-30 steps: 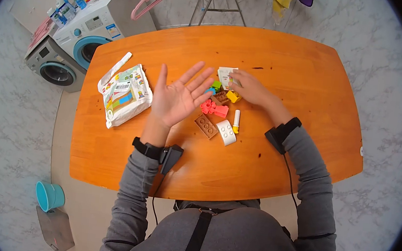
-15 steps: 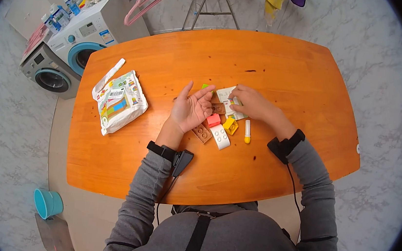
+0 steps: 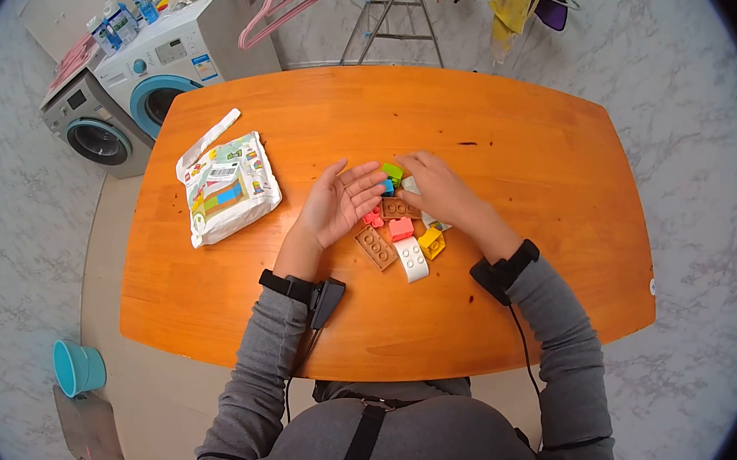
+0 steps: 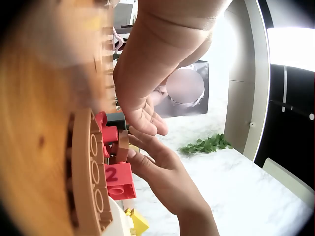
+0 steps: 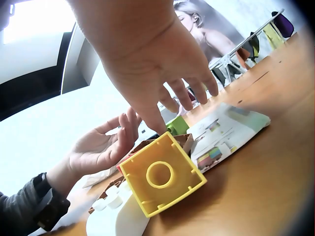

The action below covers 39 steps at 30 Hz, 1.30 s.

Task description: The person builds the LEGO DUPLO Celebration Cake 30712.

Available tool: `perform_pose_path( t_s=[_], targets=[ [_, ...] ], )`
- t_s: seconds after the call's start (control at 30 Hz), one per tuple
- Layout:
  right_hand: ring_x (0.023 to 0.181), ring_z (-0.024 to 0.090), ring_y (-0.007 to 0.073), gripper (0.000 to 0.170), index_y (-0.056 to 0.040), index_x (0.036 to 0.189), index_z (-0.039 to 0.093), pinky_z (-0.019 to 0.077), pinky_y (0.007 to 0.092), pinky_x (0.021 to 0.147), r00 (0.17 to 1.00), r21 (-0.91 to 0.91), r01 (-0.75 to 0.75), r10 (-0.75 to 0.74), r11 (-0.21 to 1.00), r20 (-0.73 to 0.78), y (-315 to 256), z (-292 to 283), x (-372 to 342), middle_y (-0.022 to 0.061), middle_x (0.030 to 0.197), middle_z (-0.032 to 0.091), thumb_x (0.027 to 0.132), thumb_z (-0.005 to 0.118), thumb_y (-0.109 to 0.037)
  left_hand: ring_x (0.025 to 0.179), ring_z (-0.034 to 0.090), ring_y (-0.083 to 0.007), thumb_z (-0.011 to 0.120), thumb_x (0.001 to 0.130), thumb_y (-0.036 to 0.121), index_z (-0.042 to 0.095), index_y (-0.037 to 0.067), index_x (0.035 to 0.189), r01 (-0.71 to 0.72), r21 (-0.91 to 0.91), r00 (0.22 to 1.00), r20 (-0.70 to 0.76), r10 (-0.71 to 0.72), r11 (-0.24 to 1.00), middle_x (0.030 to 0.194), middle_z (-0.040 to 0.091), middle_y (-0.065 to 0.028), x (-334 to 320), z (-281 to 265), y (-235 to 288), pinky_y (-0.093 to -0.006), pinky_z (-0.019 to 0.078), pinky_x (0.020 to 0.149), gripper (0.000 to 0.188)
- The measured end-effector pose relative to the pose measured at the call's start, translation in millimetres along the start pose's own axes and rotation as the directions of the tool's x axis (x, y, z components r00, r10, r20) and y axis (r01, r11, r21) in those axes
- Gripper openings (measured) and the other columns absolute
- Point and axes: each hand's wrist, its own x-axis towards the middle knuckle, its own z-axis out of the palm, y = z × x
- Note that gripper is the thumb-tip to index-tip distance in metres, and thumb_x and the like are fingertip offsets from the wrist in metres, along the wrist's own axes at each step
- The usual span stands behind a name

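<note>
My left hand (image 3: pixel 338 204) is held palm up at the left side of a small pile of toy bricks, its fingers loosely extended and holding nothing. From the other side my right hand (image 3: pixel 448 195) reaches palm down over the pile, fingers bent slightly and spread above a paper leaflet (image 5: pixel 221 135). By its fingertips are a green brick (image 3: pixel 392 172) and a blue brick (image 3: pixel 388 187). Nearer me lie brown bricks (image 3: pixel 375 249), a red brick (image 3: pixel 401 229), a red flower piece (image 3: pixel 372 217), a white curved brick (image 3: pixel 412 260) and a yellow brick (image 5: pixel 197 179) showing its hollow underside.
A white printed package (image 3: pixel 233 189) with a torn strip lies on the left of the wooden table (image 3: pixel 501 334). Beyond the table stand washing machines (image 3: pixel 157 64) and a drying rack (image 3: pixel 400 18) with hanging clothes. A blue bucket (image 3: pixel 77 368) is on the floor.
The leaflet and the yellow brick have shifted towards me under my right hand. My left hand has moved right, its spread fingers drawing together. The white and yellow stick no longer shows.
</note>
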Motion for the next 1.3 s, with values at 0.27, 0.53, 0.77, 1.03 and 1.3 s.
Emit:
perform_pose_path(
  t_s=[0.27,0.53,0.77,1.03,1.3],
  targets=[
    [0.104,0.048,0.0411,0.049,-0.0006,0.115,0.051,0.0435,0.0450,0.089,0.931,-0.209,-0.330,0.354,0.921,0.088,-5.6,-0.3,-16.3,0.0231,0.112,0.047,0.077,0.070,-0.025,0.105,0.059,-0.0200,0.035,0.097,0.041,0.047,-0.001,0.125,0.078,0.104,0.997,-0.029,-0.076,0.991,0.118,0.059,-0.0141,1.5,3.0,-6.6,-0.0294,0.0499,0.088,0.051],
    [0.105,0.046,0.0425,0.060,0.0011,0.112,0.049,0.0444,0.0455,0.086,0.810,-0.323,-0.514,0.574,0.795,0.123,16.2,-50.3,-69.3,0.0250,0.115,0.043,0.071,0.075,-0.035,0.112,0.056,-0.0213,0.036,0.097,0.038,0.044,-0.002,0.127,0.063,0.342,0.994,-0.101,-0.030,0.938,0.125,0.055,-0.0150,-5.0,2.2,2.5,-0.0303,0.0464,0.093,0.051],
    [0.093,0.056,0.0416,0.051,0.0027,0.101,0.049,0.0473,0.0433,0.076,0.683,-0.221,-0.632,0.668,0.743,0.296,18.9,-73.6,-113.7,0.0261,0.096,0.057,0.071,0.075,-0.030,0.104,0.057,-0.0167,0.038,0.097,0.037,0.048,0.001,0.126,0.070,0.420,0.985,-0.174,0.005,0.905,0.123,0.058,-0.0095,-8.3,1.2,14.0,-0.0286,0.0455,0.090,0.047],
    [0.086,0.059,0.0385,0.032,-0.0020,0.096,0.050,0.0467,0.0424,0.070,0.801,-0.012,-0.509,0.479,0.861,0.361,11.3,-61.4,-79.5,0.0217,0.086,0.062,0.076,0.070,-0.017,0.103,0.059,-0.0188,0.038,0.097,0.035,0.043,0.002,0.130,0.041,0.184,0.986,-0.168,-0.010,0.982,0.127,0.055,-0.0095,-8.0,-17.9,14.7,-0.0301,0.0475,0.088,0.047],
    [0.064,0.060,0.0281,0.028,-0.0001,0.096,0.052,0.0451,0.0387,0.057,0.968,0.304,-0.233,0.191,0.924,0.161,-33.7,-25.9,-5.3,0.0117,0.067,0.060,0.080,0.066,-0.017,0.104,0.057,-0.0172,0.038,0.097,0.039,0.047,0.004,0.128,0.063,0.259,0.978,-0.209,-0.007,0.964,0.125,0.057,-0.0082,-19.4,-7.4,12.1,-0.0295,0.0459,0.088,0.047]
  ],
)
